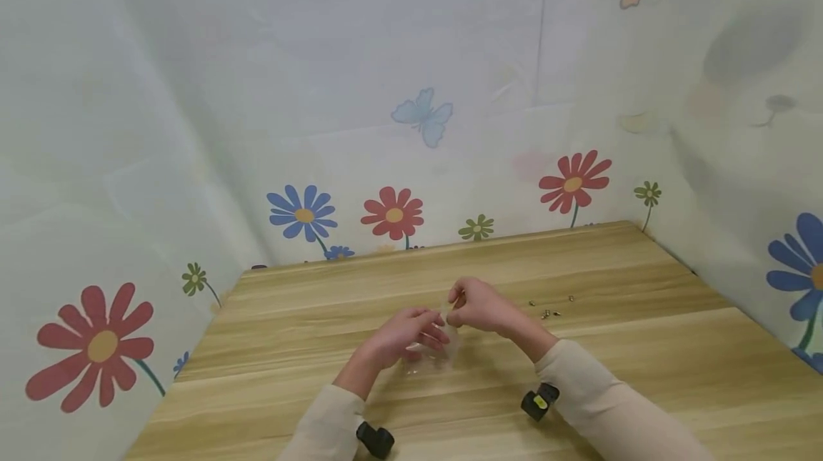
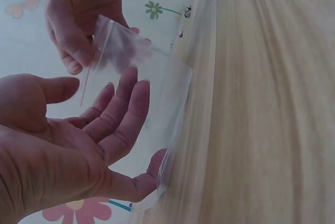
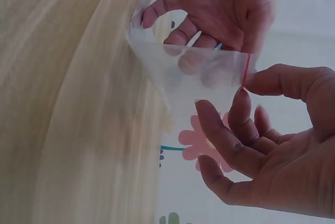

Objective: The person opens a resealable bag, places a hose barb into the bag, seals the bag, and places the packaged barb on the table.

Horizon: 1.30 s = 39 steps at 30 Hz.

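A clear zip bag (image 2: 168,90) with a red line along its seal hangs between both hands, close over the wooden table. My right hand (image 1: 481,305) pinches a corner of the sealed end between thumb and fingertip, as the right wrist view shows; its other fingers are spread and loosely bent. My left hand (image 1: 401,338) lies along the bag with palm turned up and fingers relaxed. In the left wrist view its little finger touches the bag's lower edge, while the thumb stands apart from the seal. The bag looks flat, with nothing visible inside.
Several small metal pieces (image 1: 546,314) lie on the wooden table (image 1: 308,325), just right of my right hand. A pale curtain (image 1: 321,89) printed with flowers and butterflies stands round the table's back and sides. Each sleeve carries a black wrist camera (image 1: 539,402).
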Motion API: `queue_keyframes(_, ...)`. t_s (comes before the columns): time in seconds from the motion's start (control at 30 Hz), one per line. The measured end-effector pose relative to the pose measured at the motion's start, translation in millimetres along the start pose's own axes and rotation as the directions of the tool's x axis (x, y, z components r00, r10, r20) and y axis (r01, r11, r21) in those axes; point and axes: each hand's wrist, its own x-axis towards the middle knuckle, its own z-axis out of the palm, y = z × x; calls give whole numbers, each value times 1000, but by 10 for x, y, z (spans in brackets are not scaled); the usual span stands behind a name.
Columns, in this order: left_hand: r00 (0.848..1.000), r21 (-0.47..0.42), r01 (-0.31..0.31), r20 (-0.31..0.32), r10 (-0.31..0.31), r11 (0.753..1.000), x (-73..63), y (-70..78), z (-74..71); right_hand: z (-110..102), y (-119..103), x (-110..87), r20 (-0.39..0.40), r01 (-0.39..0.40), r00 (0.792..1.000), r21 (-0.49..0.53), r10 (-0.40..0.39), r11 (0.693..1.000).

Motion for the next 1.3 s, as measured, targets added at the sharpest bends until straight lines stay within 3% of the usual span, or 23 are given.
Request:
queue_keyframes(0.13,999,-2,-20,28,20,1000,9,-16,-7,48,23,17,-1,-27,1000,113,27,993)
queue_keyframes(0.33,999,-7,-21,36,21,1000,-2,-8,-39,50,46,42,74,-51,997,255,33,966)
queue_keyframes(0.6,1000,-28,1,15,-1,1000,-42,20,-49,20,58,46,174,-71,984,157,43,985)
queue_keyframes(0.77,1000,-12,0,4,0,1000,-26,19,-40,12,43,11,253,-62,967,160,20,985)
queue_keyframes(1.03,1000,-21,-13,27,14,1000,15,41,19,3,79,-46,236,-74,971,195,26,978)
queue_keyframes(1.3,1000,-30,-10,12,10,1000,-17,24,-31,72,16,-18,222,-55,975,197,10,979)
